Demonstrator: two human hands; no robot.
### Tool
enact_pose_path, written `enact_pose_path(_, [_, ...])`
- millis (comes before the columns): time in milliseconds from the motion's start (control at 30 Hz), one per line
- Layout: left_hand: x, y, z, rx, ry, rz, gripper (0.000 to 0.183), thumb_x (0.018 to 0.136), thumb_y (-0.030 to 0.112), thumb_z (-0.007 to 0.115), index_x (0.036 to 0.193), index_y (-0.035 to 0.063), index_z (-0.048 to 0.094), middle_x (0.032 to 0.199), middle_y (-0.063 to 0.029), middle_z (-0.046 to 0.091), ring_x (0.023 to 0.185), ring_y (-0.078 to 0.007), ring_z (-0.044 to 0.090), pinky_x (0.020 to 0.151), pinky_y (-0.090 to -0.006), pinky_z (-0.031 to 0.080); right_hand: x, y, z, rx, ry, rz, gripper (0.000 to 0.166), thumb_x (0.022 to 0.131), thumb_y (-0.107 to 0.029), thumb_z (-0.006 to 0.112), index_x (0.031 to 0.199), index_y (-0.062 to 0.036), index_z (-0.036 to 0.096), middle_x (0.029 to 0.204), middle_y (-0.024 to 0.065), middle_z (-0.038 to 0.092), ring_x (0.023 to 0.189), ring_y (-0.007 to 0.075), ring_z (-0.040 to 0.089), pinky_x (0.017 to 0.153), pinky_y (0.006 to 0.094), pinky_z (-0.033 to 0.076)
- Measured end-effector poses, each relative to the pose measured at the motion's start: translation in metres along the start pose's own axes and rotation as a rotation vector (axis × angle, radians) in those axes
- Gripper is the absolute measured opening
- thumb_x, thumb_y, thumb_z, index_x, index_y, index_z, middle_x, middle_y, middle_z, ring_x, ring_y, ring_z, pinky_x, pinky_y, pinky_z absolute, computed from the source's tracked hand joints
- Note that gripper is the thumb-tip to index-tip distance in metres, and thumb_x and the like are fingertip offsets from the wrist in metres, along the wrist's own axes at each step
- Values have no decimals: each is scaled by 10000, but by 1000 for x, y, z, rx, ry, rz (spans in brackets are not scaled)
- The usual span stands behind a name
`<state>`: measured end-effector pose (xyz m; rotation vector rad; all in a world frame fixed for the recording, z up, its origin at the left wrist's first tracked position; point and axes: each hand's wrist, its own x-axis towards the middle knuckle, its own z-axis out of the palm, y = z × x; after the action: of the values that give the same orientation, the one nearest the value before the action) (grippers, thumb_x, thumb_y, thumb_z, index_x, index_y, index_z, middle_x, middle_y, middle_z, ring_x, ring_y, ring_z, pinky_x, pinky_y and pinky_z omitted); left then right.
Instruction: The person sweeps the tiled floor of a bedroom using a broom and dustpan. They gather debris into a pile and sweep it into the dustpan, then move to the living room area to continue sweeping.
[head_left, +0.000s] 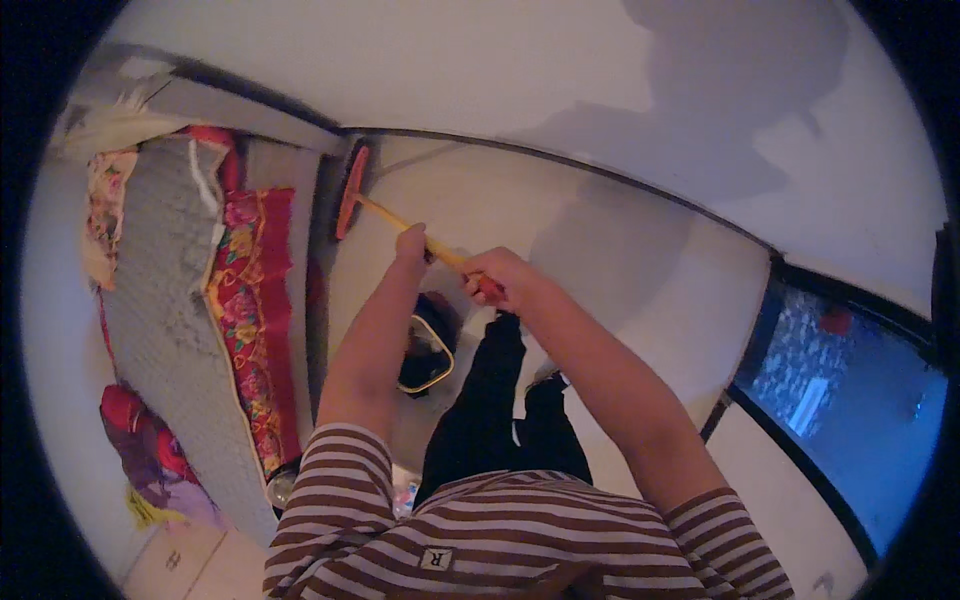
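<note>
A long yellow handle (388, 215) with an orange, bar-shaped head (352, 193) reaches toward the room's corner; whether it is a broom or a squeegee I cannot tell. My left hand (412, 244) is closed around the middle of the handle. Nearer my body, my right hand (495, 279) grips its red end part. The head lies on the floor close to the side of the bed, by the dark edge strip at the foot of the wall.
On the left stands a bed with a grey cover (165, 255) and a red floral cloth (251, 322) along its side. A dark bin with a yellow rim (448, 367) stands beside my legs. A dark-framed doorway (757, 337) lies at the right.
</note>
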<state>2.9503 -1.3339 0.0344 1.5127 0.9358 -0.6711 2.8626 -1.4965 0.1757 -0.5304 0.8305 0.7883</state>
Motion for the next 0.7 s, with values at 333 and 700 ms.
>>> enact_pose_path(333, [-73, -106, 93, 1075, -430, 426, 185, 735, 192, 466, 717, 8, 456, 592, -135, 495, 488, -240, 500, 444, -358, 419, -107, 66, -139, 371, 13, 2, 174, 781, -102, 511, 884, 31, 464, 691, 82, 509, 460, 80, 436, 353, 187, 364])
enact_pose_path(700, [-98, -256, 211, 1109, -456, 216, 285, 589, 179, 712, 769, 59, 526, 697, -98, 591, 647, -220, 595, 530, -313, 476, -237, 136, -266, 765, -22, -153, 213, 775, -86, 481, 931, 46, 419, 716, 93, 490, 482, 86, 434, 369, 184, 355])
